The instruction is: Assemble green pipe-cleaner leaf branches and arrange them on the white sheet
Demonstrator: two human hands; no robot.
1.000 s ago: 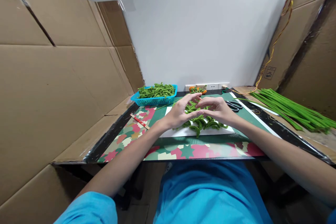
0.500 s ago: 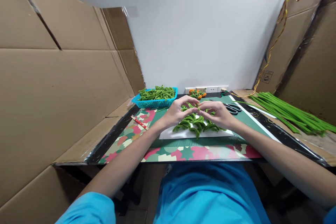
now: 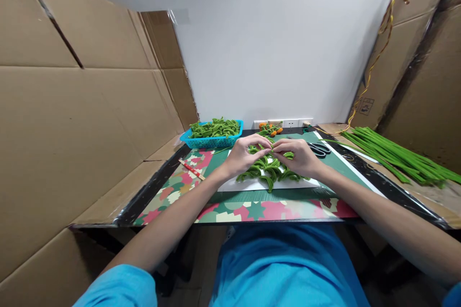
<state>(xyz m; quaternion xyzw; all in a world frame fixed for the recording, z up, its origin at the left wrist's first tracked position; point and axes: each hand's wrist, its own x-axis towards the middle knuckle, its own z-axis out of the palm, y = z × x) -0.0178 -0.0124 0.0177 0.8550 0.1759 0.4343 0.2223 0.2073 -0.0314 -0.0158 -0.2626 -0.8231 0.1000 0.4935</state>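
The left hand (image 3: 247,154) and right hand (image 3: 298,156) meet fingertip to fingertip above the middle of the tabletop (image 3: 153,186), fingers curled and thumbs drawn in. They seem posed for fine, two-handed pinching; whether either grips something is too small to tell. Just below lie curved green pieces (image 3: 272,172), spread over a white sheet (image 3: 230,185) near the front edge, perhaps there because the pale ground makes them easy to pick out.

Near the right hand, scissors (image 3: 320,150) rest toward the right edge, presumably parked in easy reach. A red stick (image 3: 192,169) lies toward the left edge. The blue basket (image 3: 212,142), heaped with more green pieces, sits at the back left corner (likely there to spare elbow room). Orange pieces (image 3: 262,125) lie by the back edge; long green stems (image 3: 392,156) stretch beyond the right edge.
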